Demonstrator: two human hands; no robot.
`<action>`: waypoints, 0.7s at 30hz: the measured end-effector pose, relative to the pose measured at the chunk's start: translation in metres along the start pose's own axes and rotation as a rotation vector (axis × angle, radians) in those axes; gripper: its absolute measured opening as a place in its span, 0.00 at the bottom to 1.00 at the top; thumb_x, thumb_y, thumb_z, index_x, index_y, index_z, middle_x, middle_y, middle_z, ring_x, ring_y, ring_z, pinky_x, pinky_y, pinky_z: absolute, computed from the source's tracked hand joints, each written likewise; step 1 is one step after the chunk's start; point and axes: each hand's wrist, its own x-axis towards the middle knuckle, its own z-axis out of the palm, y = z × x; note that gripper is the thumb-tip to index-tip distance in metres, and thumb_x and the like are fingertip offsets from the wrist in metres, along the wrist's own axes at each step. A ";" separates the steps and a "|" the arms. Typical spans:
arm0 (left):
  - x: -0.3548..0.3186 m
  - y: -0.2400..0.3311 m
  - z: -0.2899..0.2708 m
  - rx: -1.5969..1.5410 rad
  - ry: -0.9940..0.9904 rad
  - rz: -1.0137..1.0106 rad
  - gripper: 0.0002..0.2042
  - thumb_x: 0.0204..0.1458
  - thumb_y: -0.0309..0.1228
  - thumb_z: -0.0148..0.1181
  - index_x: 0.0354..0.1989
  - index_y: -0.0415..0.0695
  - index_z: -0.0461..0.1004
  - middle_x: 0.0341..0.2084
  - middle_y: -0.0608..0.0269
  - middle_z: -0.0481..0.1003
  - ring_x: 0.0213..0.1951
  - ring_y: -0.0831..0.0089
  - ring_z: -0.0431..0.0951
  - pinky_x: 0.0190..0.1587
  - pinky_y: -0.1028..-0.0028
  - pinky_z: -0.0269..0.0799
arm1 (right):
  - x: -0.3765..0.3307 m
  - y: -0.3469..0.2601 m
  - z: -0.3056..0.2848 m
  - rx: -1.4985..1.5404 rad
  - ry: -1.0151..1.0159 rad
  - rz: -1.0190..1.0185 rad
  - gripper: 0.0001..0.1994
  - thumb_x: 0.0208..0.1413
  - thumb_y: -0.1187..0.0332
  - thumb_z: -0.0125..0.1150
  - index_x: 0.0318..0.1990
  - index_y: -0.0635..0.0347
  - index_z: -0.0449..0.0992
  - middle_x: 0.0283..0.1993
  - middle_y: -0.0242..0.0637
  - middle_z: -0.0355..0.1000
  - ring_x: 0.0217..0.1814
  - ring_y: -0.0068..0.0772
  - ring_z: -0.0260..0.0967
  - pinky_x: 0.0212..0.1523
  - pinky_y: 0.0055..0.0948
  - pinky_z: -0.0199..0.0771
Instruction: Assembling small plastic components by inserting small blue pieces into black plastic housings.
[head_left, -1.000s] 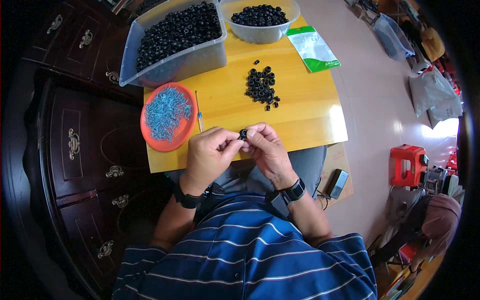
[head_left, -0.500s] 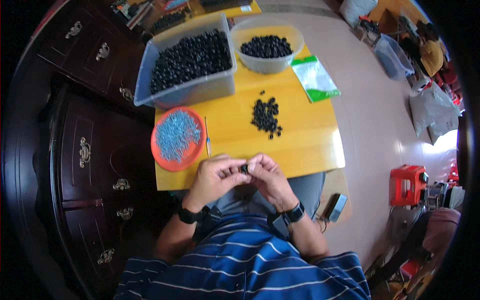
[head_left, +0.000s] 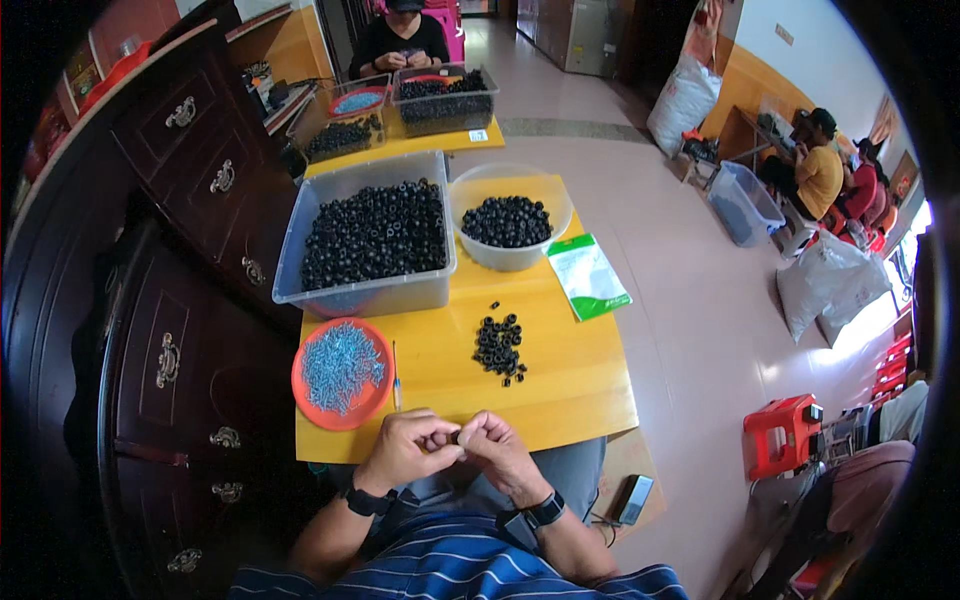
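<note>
A small black plastic part [head_left: 455,437] sits between my two hands at the table's front edge, mostly covered by fingertips. Thumb and fingers of my left hand [head_left: 405,450] pinch it from one side. From the other side, my right hand [head_left: 502,462] closes its thumb and forefinger on it. To the left, an orange-red plate [head_left: 345,422] carries a heap of small blue-grey screw-like pieces [head_left: 340,368]. A thin screwdriver-like tool [head_left: 396,382] lies just right of the plate. Beyond my hands is a loose pile of black ring-shaped parts [head_left: 497,347].
A large clear tub [head_left: 370,297] and a round clear bowl [head_left: 505,258], both with black parts, stand farther back. A green-and-white packet [head_left: 588,278] lies at the right edge. Dark drawers [head_left: 160,360] flank the left. A co-worker [head_left: 400,45] sits at the far table; a red stool [head_left: 782,437] stands right.
The view has tilted upward, so the table sits lower in it and the far table and other people show. My hands still pinch the black part together.
</note>
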 end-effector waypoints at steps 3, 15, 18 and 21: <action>-0.002 0.004 -0.001 0.074 -0.003 0.017 0.09 0.43 0.26 0.76 0.33 0.41 0.83 0.20 0.68 0.76 0.22 0.81 0.75 0.25 0.79 0.70 | -0.001 -0.004 -0.001 -0.010 -0.051 0.029 0.05 0.64 0.70 0.65 0.40 0.58 0.74 0.36 0.29 0.74 0.35 0.21 0.72 0.41 0.23 0.75; -0.016 -0.002 -0.005 0.226 -0.047 0.100 0.11 0.44 0.28 0.75 0.36 0.41 0.84 0.20 0.64 0.76 0.21 0.75 0.77 0.25 0.74 0.72 | 0.008 -0.001 -0.008 -0.171 -0.125 0.217 0.06 0.64 0.72 0.64 0.37 0.54 0.71 0.31 0.25 0.72 0.31 0.18 0.70 0.35 0.19 0.71; -0.023 -0.011 -0.005 0.187 -0.012 0.110 0.10 0.45 0.30 0.74 0.36 0.42 0.83 0.19 0.63 0.75 0.19 0.72 0.76 0.24 0.73 0.71 | 0.007 -0.004 -0.002 -0.195 -0.143 0.234 0.08 0.63 0.70 0.66 0.36 0.54 0.70 0.29 0.25 0.70 0.29 0.16 0.67 0.31 0.19 0.69; -0.020 -0.005 -0.002 0.238 -0.072 0.090 0.11 0.46 0.31 0.74 0.36 0.42 0.83 0.20 0.63 0.75 0.19 0.71 0.77 0.24 0.72 0.72 | 0.008 -0.007 -0.016 -0.099 -0.215 0.276 0.06 0.63 0.72 0.64 0.38 0.55 0.71 0.33 0.27 0.72 0.32 0.18 0.71 0.36 0.19 0.72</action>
